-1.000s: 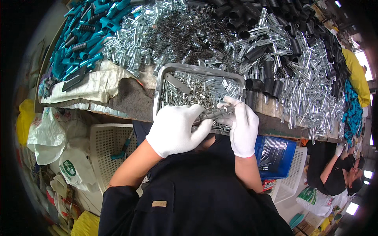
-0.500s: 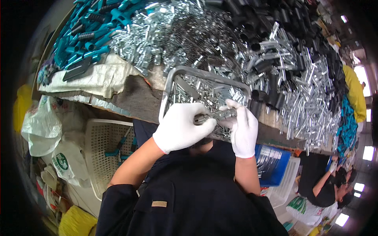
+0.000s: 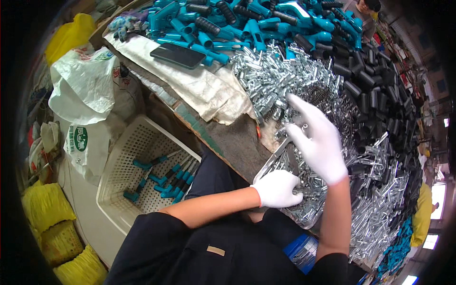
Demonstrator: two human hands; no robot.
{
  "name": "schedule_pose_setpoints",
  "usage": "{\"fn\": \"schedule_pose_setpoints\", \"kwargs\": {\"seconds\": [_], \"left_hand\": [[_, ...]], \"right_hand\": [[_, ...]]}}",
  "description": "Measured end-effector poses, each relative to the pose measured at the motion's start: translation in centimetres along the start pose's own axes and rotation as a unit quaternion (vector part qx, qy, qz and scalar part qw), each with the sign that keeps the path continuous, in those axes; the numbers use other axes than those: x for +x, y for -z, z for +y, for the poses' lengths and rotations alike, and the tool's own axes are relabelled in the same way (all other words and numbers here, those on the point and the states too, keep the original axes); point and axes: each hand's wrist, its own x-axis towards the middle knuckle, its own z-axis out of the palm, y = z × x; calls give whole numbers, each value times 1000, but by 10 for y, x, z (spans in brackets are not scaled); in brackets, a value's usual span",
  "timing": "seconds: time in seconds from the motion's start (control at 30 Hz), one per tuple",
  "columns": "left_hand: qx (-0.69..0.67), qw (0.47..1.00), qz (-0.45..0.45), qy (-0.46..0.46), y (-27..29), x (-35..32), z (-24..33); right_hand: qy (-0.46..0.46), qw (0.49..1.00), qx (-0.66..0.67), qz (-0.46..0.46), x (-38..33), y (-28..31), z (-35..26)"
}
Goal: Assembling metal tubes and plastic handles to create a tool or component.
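Observation:
My left hand (image 3: 277, 189), in a white glove, is low over the metal tray (image 3: 270, 162), its fingers curled round a metal part whose end shows faintly at the fingertips. Farther forward, my right hand (image 3: 323, 142), gloved too, reaches over the heap of small silvery metal parts (image 3: 266, 78). Its fingers are stretched out, with the thumb held apart from them. Small metal pieces show in the gap, apparently lying on the heap. Dark coil springs (image 3: 320, 95) lie just beyond this hand. Both forearms partly cover the tray and its loose pieces.
Turquoise tool handles (image 3: 256, 35) are piled at the back, black tubes (image 3: 375, 99) at the right. A phone (image 3: 178, 56) lies on white sacking (image 3: 213, 97). Left of my legs stands a white crate (image 3: 114, 166) with several turquoise-handled tools; a blue bin (image 3: 304, 251) is below the table's edge.
My view has turned toward the left. My right hand has come away from the metal part and moved forward over the heap; my left hand stays low at the tray.

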Motion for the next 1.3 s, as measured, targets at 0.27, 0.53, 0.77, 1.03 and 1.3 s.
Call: {"fn": "schedule_pose_setpoints", "kwargs": {"seconds": [0.27,0.53,0.77,1.03,1.3], "left_hand": [[-41,993,31,-106,-24,13,-18],[-90,972,148,-159,-30,-1,-30],[-37,999,16,-4,-1,0,-2],[-20,999,-24,12,13,7,5],[-16,996,-90,2,16,-2,49]], "right_hand": [[183,962,-199,37,187,-139,43],[19,972,-233,13,207,-148,22],[-4,989,-38,144,68,5,3],[-268,778,404,398,-205,35,53],[-345,678,483,434,-275,-6,65]]}}
